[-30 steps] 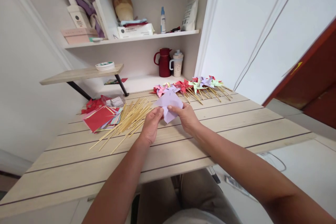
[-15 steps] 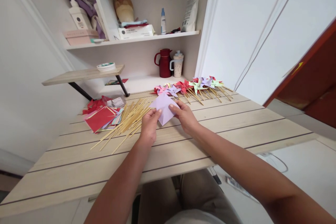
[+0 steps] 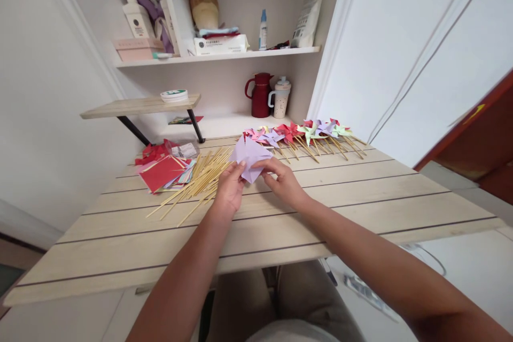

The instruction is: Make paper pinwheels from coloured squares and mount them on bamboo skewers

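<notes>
Lilac paper [image 3: 249,156] sits folded just above the middle of the bench [image 3: 360,192], pinched from both sides: left hand [image 3: 230,191] grasps its near-left edge with fingers closed on it, right hand [image 3: 282,181] grips the near-right edge, thumb and fingers clamped on the sheet. Just left of the left hand lies a loose spread of sticks [image 3: 196,181], fanned toward the near left. Further left, touching the sticks, a stack of coloured sheets [image 3: 162,172] with red on top. Far right of the paper, a row of finished pinwheels [image 3: 304,132] runs along the bench's far edge. Beyond them, on the low shelf, a red jug [image 3: 260,95] stands beside a mug [image 3: 280,98]. Left of those, a small wooden shelf [image 3: 140,107] carries a round tin [image 3: 174,95].
</notes>
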### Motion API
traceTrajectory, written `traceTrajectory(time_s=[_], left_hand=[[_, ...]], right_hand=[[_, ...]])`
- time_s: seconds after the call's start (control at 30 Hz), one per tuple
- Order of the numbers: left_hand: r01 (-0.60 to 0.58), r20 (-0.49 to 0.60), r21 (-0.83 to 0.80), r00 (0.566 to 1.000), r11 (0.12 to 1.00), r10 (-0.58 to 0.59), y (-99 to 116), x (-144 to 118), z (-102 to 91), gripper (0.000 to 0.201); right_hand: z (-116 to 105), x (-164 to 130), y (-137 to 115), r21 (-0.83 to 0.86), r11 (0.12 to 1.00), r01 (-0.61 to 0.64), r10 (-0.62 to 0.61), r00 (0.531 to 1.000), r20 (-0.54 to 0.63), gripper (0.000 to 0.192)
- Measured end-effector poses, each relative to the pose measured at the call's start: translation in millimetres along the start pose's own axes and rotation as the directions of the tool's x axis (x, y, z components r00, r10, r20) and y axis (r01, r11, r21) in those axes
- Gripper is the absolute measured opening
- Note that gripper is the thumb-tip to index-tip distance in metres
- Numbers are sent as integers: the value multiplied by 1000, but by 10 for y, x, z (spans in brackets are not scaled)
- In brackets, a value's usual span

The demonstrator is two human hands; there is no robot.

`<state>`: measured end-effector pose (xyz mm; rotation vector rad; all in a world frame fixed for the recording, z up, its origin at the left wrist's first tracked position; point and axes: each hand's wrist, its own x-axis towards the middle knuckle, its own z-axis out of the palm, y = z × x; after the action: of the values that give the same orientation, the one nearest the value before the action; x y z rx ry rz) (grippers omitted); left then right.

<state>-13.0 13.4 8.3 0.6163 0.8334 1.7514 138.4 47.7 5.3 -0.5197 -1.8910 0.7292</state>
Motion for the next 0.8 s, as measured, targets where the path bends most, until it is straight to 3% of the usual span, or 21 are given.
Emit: traceTrajectory(time_s=[0.1, 0.23, 0.5, 0.8], left_hand=[[20, 33, 34, 999, 999, -21, -11, -11, 6, 38], [48, 23, 22, 999, 999, -49, -20, -3, -5, 40], [56, 68, 48, 996, 997, -60, -23, -14, -9, 35], [54, 84, 101, 994, 993, -63, -38, -24, 6, 31]], right_hand=[[-19, 3, 45, -91, 996, -17, 14, 999, -36, 23], [-29, 3, 42, -60, 997, -52, 49, 998, -49, 12], [-7, 17, -31, 72, 981, -179, 185, 979, -83, 10], [2, 60, -67, 225, 926, -303, 337, 932, -133, 25]])
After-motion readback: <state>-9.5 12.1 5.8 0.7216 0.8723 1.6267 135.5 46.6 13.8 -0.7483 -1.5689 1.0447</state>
